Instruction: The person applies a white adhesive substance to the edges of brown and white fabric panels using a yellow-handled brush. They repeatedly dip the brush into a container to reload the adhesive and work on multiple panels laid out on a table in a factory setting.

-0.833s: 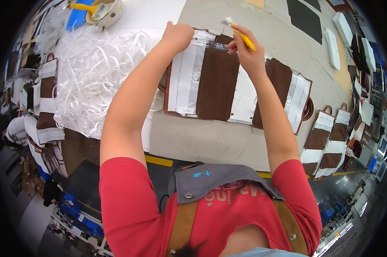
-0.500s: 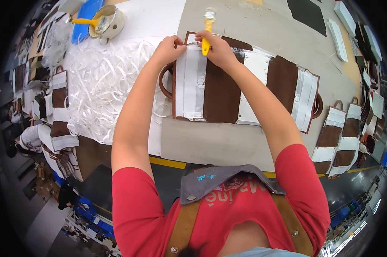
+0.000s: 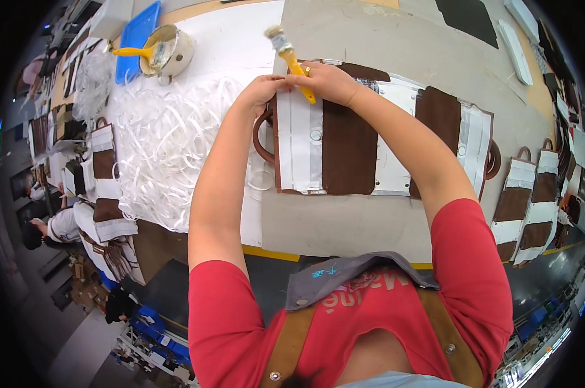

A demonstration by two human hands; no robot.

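A flat brown-and-white bag panel (image 3: 349, 145) lies before me, with a brown loop handle (image 3: 260, 141) at its left end and another at its right. My left hand (image 3: 261, 92) has its fingers closed at the panel's top left edge, pinching it, though the fingertips are partly hidden. In my right hand (image 3: 328, 83) is a yellow-handled paintbrush (image 3: 297, 70), its pale-coated bristles pointing up and away. The fingers of that hand meet my left fingertips over the same edge.
A heap of white strips (image 3: 169, 155) covers the table to the left. Beyond it stand a glue-smeared pot (image 3: 184, 55) with a second yellow brush (image 3: 134, 52), and a blue tray (image 3: 125, 68). More bag panels (image 3: 516, 200) hang at the right edge. A person (image 3: 63, 223) sits far left.
Both hands have come together at the panel's top left edge, the right moving left and nearer. The brush now leans left. The whole view has shifted slightly.
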